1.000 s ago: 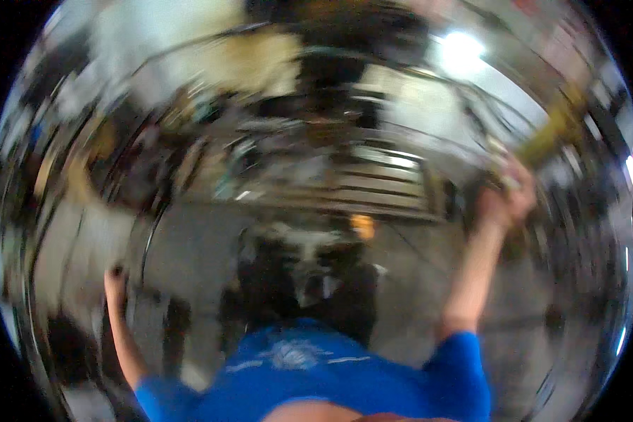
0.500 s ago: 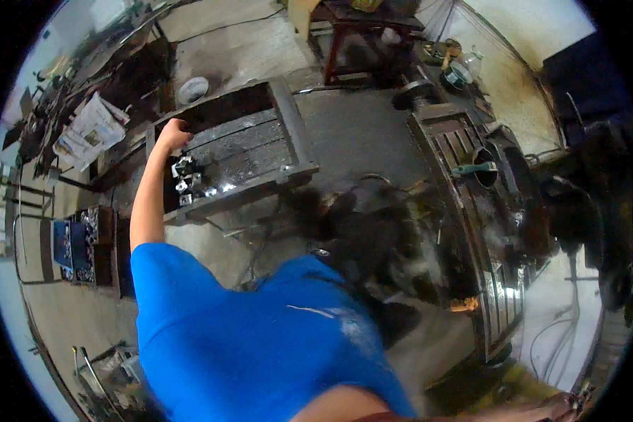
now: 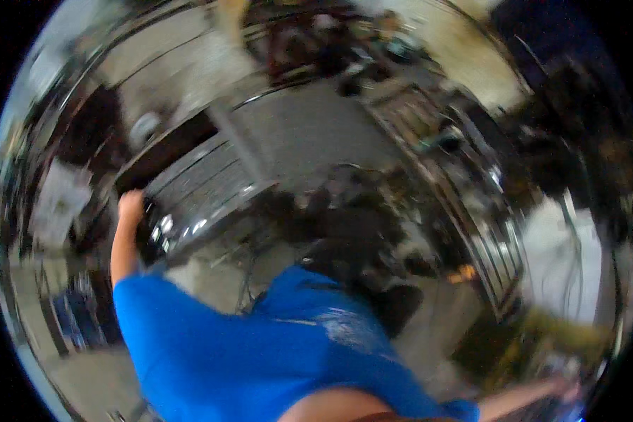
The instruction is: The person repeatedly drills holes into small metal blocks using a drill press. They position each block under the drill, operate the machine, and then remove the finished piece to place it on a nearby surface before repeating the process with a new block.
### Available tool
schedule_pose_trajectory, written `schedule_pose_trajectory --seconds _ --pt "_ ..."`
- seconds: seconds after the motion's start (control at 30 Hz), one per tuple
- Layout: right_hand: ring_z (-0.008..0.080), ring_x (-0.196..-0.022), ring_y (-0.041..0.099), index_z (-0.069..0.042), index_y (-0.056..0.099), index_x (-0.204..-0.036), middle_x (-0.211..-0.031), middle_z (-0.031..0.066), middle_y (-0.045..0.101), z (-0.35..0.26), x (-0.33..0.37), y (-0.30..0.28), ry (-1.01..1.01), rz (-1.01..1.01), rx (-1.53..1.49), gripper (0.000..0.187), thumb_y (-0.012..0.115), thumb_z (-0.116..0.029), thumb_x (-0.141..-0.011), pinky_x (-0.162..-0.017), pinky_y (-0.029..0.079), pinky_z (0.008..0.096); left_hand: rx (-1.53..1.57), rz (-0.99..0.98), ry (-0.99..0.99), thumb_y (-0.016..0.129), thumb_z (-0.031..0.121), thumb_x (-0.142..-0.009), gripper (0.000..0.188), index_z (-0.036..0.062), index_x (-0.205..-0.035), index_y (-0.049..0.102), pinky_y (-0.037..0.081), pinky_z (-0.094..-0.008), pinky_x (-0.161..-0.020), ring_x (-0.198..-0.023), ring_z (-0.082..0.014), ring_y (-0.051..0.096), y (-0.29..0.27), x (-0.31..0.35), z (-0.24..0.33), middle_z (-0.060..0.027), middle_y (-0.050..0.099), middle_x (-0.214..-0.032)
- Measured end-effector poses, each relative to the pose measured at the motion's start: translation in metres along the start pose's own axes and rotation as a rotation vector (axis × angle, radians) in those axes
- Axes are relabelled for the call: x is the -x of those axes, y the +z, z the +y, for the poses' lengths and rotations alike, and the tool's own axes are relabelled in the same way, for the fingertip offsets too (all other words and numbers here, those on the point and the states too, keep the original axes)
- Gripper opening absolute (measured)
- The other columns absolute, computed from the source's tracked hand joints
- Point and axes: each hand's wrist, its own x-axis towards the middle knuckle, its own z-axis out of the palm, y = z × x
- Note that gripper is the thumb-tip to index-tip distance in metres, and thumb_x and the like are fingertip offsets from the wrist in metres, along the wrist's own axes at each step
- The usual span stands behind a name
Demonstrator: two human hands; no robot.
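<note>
My left hand (image 3: 131,205) is stretched out over the near left corner of a dark, shallow, slatted tray table (image 3: 243,144). Its fingers are smeared by motion, so I cannot make out whether it holds anything. Right beside it, inside the tray, lie several shiny metal pieces (image 3: 165,226). Out at the far lower right, my right hand (image 3: 566,388) is small and blurred at the picture's rim. Its fingers cannot be made out, and a small bluish glint shows close to it.
A long dark machine bed with metal slats (image 3: 496,264) runs along the right. Beyond the tray stands a pale bucket (image 3: 145,128). Newspaper (image 3: 62,200) lies on the left, above a blue bin (image 3: 77,316). An orange object (image 3: 462,273) sits by the machine bed.
The whole view has swung and blurred, with the tray and machine bed shifting left. My left hand stays at the tray's left end. More of my right forearm shows now.
</note>
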Motion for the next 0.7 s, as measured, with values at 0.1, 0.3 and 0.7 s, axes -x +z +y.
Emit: schedule_pose_trajectory --seconds 0.1,0.3,0.7 --pt "0.0279 -0.101 0.054 0.005 0.055 -0.109 -0.109 0.0166 0.058 -0.013 0.085 -0.024 0.83 -0.238 -0.463 0.042 0.041 -0.009 -0.072 -0.089 0.042 0.0392 -0.031 0.127 0.168 0.049 0.005 -0.073 0.018 0.0062 -0.09 0.056 0.041 -0.0421 -0.076 -0.087 -0.0315 0.054 0.044 -0.025 -0.032 -0.0141 0.056 -0.089" --pt "0.0253 -0.081 0.061 0.008 0.058 -0.097 -0.089 0.016 0.062 -0.13 0.219 -0.006 1.383 -0.618 -0.811 0.03 0.045 -0.003 -0.073 -0.072 0.05 0.0345 -0.108 0.082 0.088 0.065 0.027 -0.068 0.025 0.0068 -0.079 0.055 0.046 -0.0459 -0.067 -0.081 -0.0355 0.059 0.019 -0.022 -0.031 -0.0138 0.059 -0.082" --pt "0.0203 -0.091 0.055 -0.003 0.06 -0.099 -0.097 0.008 0.061 -0.224 0.424 0.093 1.563 -1.471 -0.592 0.04 0.058 -0.036 -0.078 -0.075 0.042 0.0344 1.457 0.321 -0.036 0.063 0.015 -0.077 0.02 -0.0016 -0.084 0.055 0.036 -0.0266 -0.045 -0.056 -0.0103 0.048 -0.124 -0.046 0.09 -0.0013 0.054 -0.068"
